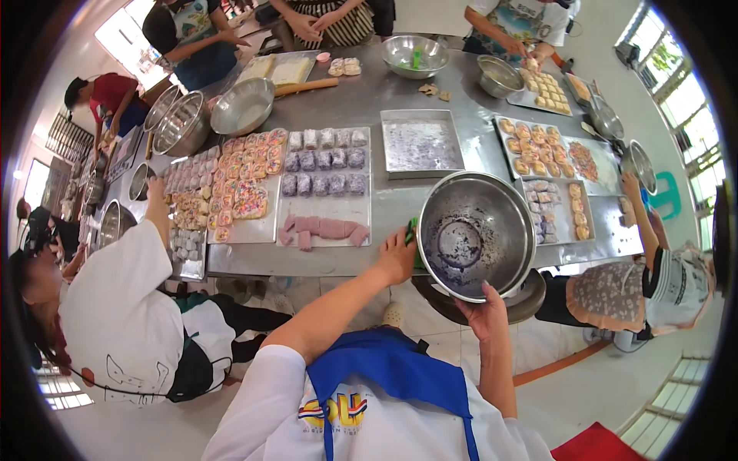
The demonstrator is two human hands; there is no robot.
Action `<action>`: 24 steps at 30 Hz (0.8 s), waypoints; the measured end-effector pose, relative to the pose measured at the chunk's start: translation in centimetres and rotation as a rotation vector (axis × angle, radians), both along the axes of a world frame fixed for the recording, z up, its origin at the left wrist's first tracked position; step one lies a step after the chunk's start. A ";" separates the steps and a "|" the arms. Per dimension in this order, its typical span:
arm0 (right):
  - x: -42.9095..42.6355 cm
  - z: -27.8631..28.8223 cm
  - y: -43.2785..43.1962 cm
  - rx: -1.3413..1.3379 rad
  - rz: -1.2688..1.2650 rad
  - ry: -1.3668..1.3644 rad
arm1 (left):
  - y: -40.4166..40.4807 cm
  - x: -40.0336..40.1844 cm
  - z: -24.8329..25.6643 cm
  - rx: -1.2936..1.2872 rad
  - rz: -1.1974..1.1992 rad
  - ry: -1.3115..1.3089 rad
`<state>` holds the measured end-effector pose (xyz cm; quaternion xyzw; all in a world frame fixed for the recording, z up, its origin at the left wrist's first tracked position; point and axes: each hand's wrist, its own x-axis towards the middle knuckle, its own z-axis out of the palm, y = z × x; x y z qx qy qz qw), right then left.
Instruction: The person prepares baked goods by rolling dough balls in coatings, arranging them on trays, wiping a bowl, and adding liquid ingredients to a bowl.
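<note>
A stainless steel mixing bowl (501, 230) is tilted toward me over the table's front edge, its inside smeared with dark purple residue and crumbs. My right hand (484, 314) grips its lower rim, thumb on the inner side. At the bowl's left side, my left hand (398, 253) is closed on a green object (412, 230), partly hidden by the hand and the bowl; its kind is unclear. Left of that hand, a tray (323, 233) carries rows of purple and whitish coated pieces (326, 158) and a cut pink roll (328, 227).
A rectangular metal pan (422, 141) with purple crumbs lies behind the bowl. Trays of sprinkled pieces (251, 167) and topped buns (536, 147) flank it. A stool (533, 299) stands below the bowl. Co-workers stand close on my left (121, 311) and right (611, 294).
</note>
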<state>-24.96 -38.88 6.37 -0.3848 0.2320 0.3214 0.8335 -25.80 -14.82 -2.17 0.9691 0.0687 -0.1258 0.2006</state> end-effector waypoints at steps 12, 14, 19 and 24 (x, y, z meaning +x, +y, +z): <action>2.9 2.8 -5.1 -0.049 0.042 -0.094 | 1.8 1.1 5.4 -0.059 0.117 -0.293; 4.3 3.5 -4.8 -0.053 0.038 -0.170 | 1.8 1.7 6.5 0.006 0.074 -0.108; 6.1 4.7 -2.1 -0.012 0.029 -0.309 | 1.5 -0.7 4.2 0.062 0.023 -0.233; 6.1 5.3 0.1 0.030 0.093 -0.299 | 2.9 -4.0 5.6 -0.060 0.110 -0.434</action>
